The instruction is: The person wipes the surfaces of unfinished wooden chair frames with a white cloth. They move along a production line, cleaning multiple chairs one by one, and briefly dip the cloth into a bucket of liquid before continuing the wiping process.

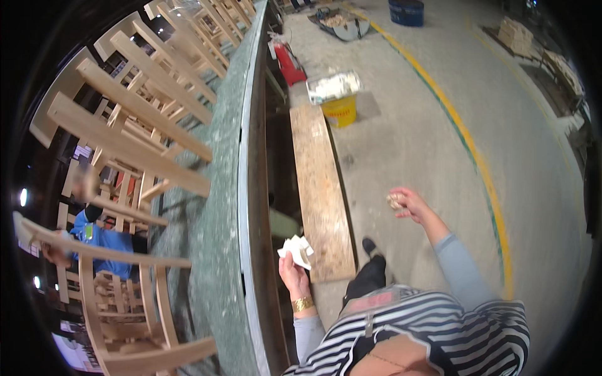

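Observation:
My left hand (290, 277), with a gold bracelet at the wrist, is closed on a folded white piece of paper or cloth (297, 252). It is beside the metal edge of a green-topped bench (219, 213). Farther right, over the floor, my right hand (411, 204) is curled round a small beige crumpled wad (394, 200), whose material I cannot make out. Nearest on the bench is an unpainted wooden chair (135, 257), apart from both hands.
More wooden chair frames (141, 135) line the bench. A person in blue (103, 247) is beyond it. A long wooden board (321, 194) lies along the bench. Ahead are a yellow bucket (342, 111) under a white-filled tray (332, 86), a red machine (288, 64) and a blue drum (406, 12).

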Tool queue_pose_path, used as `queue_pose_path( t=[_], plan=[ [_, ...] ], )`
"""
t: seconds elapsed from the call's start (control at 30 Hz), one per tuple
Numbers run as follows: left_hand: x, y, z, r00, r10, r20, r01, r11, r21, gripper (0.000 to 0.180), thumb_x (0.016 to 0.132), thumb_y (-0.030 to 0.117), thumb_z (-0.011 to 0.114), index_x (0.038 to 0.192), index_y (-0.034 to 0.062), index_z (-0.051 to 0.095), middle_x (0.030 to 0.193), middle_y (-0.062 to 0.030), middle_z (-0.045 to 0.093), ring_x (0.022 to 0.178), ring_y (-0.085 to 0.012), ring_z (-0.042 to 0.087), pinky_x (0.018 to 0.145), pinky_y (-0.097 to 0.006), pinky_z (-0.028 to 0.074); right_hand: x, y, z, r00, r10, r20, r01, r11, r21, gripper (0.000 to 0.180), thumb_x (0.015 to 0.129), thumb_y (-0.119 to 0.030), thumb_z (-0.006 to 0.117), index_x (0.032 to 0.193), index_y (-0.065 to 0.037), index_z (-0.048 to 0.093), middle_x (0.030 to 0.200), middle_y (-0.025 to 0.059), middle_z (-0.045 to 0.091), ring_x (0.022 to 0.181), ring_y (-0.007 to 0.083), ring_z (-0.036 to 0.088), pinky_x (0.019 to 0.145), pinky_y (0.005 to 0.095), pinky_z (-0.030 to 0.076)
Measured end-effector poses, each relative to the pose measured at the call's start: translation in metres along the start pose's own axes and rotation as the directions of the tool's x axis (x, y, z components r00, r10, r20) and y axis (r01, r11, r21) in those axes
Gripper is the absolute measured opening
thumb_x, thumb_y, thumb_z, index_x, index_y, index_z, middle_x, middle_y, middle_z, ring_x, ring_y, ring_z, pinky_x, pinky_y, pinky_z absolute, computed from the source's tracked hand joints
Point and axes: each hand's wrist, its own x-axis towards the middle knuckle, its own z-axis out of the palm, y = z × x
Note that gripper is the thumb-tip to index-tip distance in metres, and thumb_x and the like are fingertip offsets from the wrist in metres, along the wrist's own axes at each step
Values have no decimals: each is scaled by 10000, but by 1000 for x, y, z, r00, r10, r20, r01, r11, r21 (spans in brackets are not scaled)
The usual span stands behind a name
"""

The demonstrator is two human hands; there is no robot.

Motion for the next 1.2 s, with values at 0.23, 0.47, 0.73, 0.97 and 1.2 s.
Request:
queue_pose_path(
  t=[0.23, 0.47, 0.73, 0.97, 1.2],
  plan=[
    [162, -20, 175, 998, -13, 68, 8, 997, 78, 126, 880, 95, 536, 983, 23, 541, 963, -58, 615, 856, -121, 592, 734, -257, 478, 207, -108, -98, 961, 21, -277, -29, 999, -25, 189, 876, -216, 467, 1014, -125, 559, 890, 23, 594, 760, 134, 568, 587, 294, 494],
    [340, -53, 296, 988, 93, -122, -75, 986, 148, 119, 870, 86, 537, 963, 12, 542, 835, -24, 597, 660, -71, 535, 601, -202, 448, 483, -169, -174, 889, 150, -432, -158, 987, 19, 247, 862, -296, 531, 1028, -113, 541, 832, 12, 597, 711, 167, 570, 605, 338, 477],
    [550, -205, 437, 884, -214, -415, 310, 934, 179, 60, 847, 28, 552, 894, -2, 572, 883, -75, 614, 832, -171, 602, 730, -294, 498, 834, -284, -242, 938, -47, -344, -282, 478, -832, 541, 676, -446, 678, 960, 11, 625, 1066, 216, 563, 1002, 328, 540, 813, 386, 458],
    [671, -228, 539, 939, -152, -308, 262, 896, 358, 75, 858, 51, 554, 917, 4, 557, 871, -65, 614, 779, -131, 597, 660, -245, 486, 976, -282, -247, 924, 77, -374, -339, 616, -711, 559, 610, -394, 709, 942, 48, 630, 1032, 259, 571, 1019, 348, 543, 867, 374, 441],
    [780, -259, 611, 976, -90, -196, 189, 798, 573, 44, 865, 58, 552, 830, 31, 554, 812, 12, 580, 725, -37, 511, 639, -192, 423, 1020, -245, -257, 961, 195, -194, -273, 764, -585, 525, 592, -228, 720, 970, 107, 577, 937, 262, 616, 905, 343, 609, 766, 374, 483]
  ],
)
